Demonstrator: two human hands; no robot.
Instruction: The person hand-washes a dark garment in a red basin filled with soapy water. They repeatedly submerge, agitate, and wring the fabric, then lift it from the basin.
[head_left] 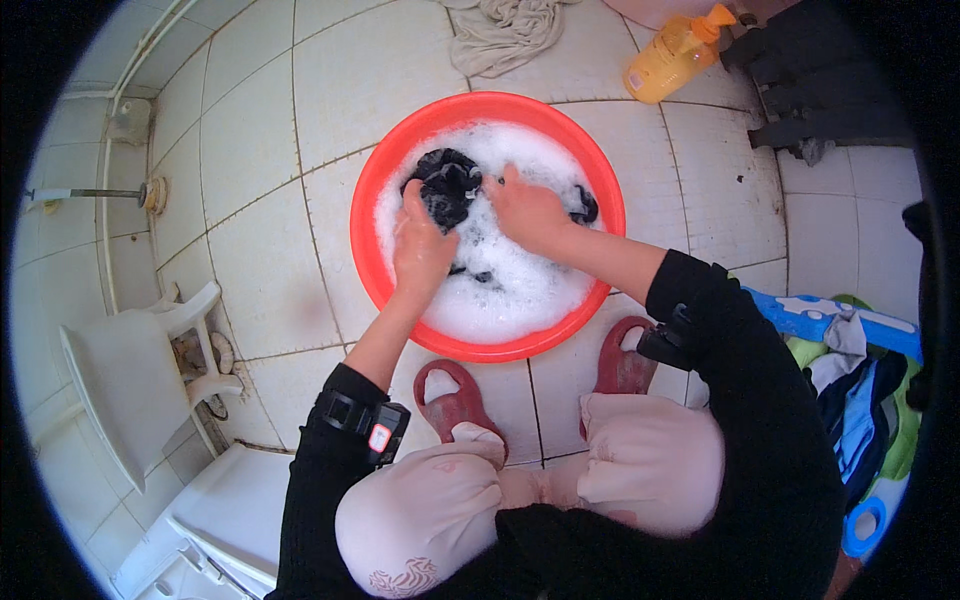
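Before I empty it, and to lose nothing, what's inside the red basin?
White foam, black cloth poking through, left hand and right hand. Foam hides whatever lies beneath.

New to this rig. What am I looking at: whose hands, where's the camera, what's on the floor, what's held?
There's no robot here: these are a person's two bare hands. The single picture comes from the left of two fisheye cameras worn on the head, looking down, so straight edges bend near the rim.

On the tiled floor stands a red basin full of white foam. The left hand is on a bunched dark cloth; the right hand is close by its right side. Foam and angle hide how firmly either grips.

Beyond the basin are a yellow-orange bottle and a beige cloth.
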